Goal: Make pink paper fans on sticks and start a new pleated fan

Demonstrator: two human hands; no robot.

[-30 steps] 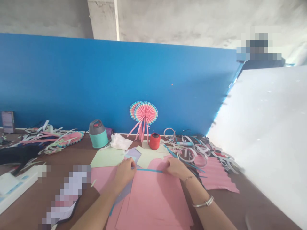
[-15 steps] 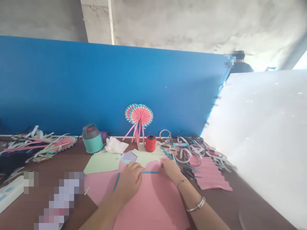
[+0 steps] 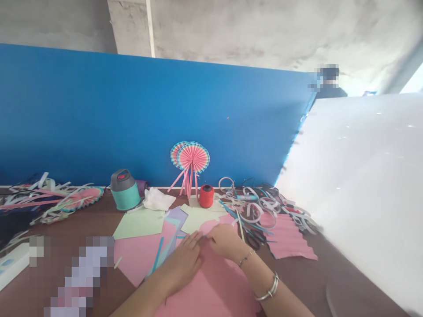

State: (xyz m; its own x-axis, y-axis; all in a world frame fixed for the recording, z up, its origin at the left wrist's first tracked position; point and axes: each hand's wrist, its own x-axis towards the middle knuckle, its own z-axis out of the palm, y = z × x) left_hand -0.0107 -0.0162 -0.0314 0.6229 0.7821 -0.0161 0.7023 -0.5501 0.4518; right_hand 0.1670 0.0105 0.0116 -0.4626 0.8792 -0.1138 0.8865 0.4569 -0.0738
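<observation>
My left hand [image 3: 185, 265] lies flat on a large pink paper sheet [image 3: 214, 286], fingers stretched toward the far edge. Close to its fingertips is my right hand [image 3: 227, 242], its fingers closed in a pinch at that edge. A thin blue paper strip [image 3: 181, 237] runs along there; part shows left of my left fingers, and a sliver enters the right hand's pinch. Both hands hide the rest. Another blue strip [image 3: 157, 254] lies at a slant left of my left hand, over layered pink, purple and light-blue paper.
Behind the paper stand a red thread spool [image 3: 206, 197], pink folded-paper fans [image 3: 193, 158] and a teal-and-grey container [image 3: 125, 191]. Scissors [image 3: 254, 240], tangled strips [image 3: 251, 211] and pleated pink paper [image 3: 291, 240] lie to the right. A blue partition [image 3: 132, 114] closes the back.
My right hand has moved left along the blue strip, close to my left fingertips. My left hand has shifted slightly, uncovering strip and layered paper to its left.
</observation>
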